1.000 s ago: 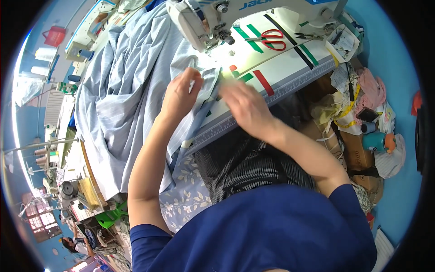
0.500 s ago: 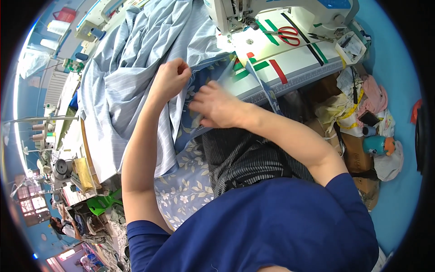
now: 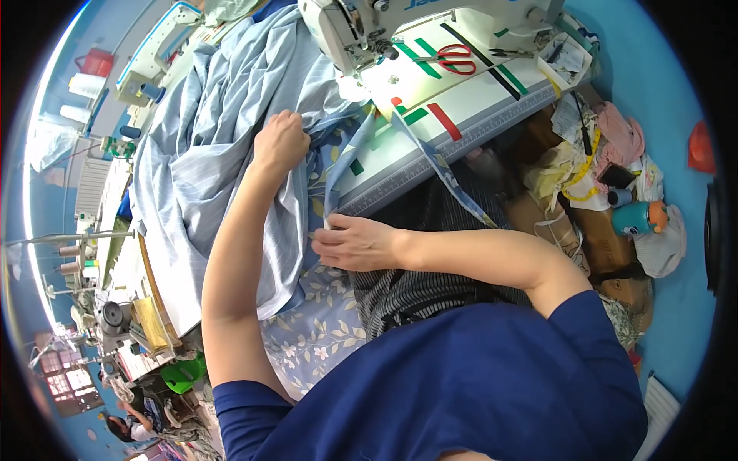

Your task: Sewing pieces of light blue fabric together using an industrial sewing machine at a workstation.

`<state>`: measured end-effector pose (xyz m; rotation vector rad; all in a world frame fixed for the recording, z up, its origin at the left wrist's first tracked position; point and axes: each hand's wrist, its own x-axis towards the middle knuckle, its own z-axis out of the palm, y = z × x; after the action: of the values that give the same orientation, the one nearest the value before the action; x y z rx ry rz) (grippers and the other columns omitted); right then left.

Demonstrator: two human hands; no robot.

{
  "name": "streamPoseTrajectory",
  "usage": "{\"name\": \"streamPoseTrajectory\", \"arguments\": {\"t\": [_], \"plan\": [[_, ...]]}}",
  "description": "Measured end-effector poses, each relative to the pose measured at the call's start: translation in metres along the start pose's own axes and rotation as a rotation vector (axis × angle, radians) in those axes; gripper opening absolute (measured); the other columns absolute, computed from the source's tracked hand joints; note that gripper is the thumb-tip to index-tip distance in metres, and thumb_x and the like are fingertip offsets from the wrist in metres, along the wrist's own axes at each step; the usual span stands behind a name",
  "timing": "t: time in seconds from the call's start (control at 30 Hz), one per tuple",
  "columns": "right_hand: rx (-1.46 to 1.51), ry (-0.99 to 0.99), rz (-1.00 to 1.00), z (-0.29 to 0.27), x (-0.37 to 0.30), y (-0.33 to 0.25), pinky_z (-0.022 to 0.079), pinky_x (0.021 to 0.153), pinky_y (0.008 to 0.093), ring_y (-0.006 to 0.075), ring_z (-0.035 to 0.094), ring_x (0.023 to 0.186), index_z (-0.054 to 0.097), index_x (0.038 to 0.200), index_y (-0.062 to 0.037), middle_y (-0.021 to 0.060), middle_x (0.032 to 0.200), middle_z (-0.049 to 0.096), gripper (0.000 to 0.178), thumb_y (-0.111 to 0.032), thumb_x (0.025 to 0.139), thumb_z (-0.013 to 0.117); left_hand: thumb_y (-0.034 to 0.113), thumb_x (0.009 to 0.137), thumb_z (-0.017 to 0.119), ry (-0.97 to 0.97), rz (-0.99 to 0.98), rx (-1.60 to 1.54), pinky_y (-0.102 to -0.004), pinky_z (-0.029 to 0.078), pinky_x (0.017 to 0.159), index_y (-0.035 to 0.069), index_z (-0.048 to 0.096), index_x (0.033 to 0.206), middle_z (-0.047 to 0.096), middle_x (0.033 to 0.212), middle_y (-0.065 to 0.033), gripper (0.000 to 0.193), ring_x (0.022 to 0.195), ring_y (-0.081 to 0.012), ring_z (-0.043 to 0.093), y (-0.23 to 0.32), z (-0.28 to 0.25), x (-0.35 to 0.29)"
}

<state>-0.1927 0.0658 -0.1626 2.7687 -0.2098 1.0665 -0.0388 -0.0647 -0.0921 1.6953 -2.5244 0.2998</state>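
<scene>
- Pale-blue striped cloth (image 3: 223, 142) lies rumpled on the left, long axis running toward the lap.
- Left hand (image 3: 282, 140) rests there, fingers curled; pinching cannot be told.
- Right hand (image 3: 355, 243) meets its floral edge, fingers bent together, grip hidden.
- Sewing machine (image 3: 334, 31) bears blue lettering.
- Floral strip (image 3: 440, 165) slants down-right.

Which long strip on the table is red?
The red strip, right of the short green piece, near the ruled edge; others are green strips and a black strip.
</scene>
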Motion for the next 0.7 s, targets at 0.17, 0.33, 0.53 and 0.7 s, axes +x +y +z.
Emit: {"name": "streamPoseTrajectory", "arguments": {"t": [0.17,0.33,0.53,0.7], "plan": [[-0.067,-0.242,-0.052,-0.004,0.021,-0.004,0.041,0.08,0.0308,0.0168,0.057,0.082,0.063,0.076,-0.0106,-0.0003,0.076,0.056,0.009,-0.017,0.076,0.057,0.013,0.08,0.049,-0.067,-0.154,0.032,-0.0448,0.049,0.085,-0.001,0.063,0.086,0.063,0.1,-0.0186,0.02,0.098,-0.0356,0.061,-0.008,-0.028,0.012],[0.365,-0.062,0.174,-0.086,-0.028,-0.023,0.043,0.08,0.032,0.0184,0.057,0.079,0.061,0.08,-0.0109,0.0012,0.079,0.059,0.005,-0.015,0.077,0.059,0.016,0.081,0.049,-0.059,-0.218,0.16,-0.046,0.049,0.086,-0.002,0.062,0.091,0.063,0.107,-0.0197,0.025,0.102,-0.0357,0.061,-0.025,-0.036,0.009],[0.538,-0.036,0.517,-0.107,-0.12,-0.025,0.047,0.076,0.0328,0.0211,0.061,0.083,0.065,0.083,-0.0073,0.0041,0.083,0.063,0.009,-0.009,0.074,0.067,0.01,0.081,0.051,-0.139,-0.229,0.218,-0.0432,0.052,0.082,0.001,0.066,0.093,0.064,0.104,-0.017,0.021,0.1,-0.0339,0.062,-0.015,-0.013,0.007],[0.656,-0.043,0.586,-0.087,-0.134,-0.026,0.049,0.077,0.0344,0.0219,0.062,0.085,0.064,0.083,-0.0069,0.0045,0.084,0.062,0.007,-0.008,0.076,0.064,0.007,0.082,0.054,0.105,0.109,0.051,-0.0402,0.051,0.082,0.004,0.061,0.095,0.062,0.101,-0.0127,0.015,0.099,-0.0307,0.06,0.066,-0.02,0.011]]}}
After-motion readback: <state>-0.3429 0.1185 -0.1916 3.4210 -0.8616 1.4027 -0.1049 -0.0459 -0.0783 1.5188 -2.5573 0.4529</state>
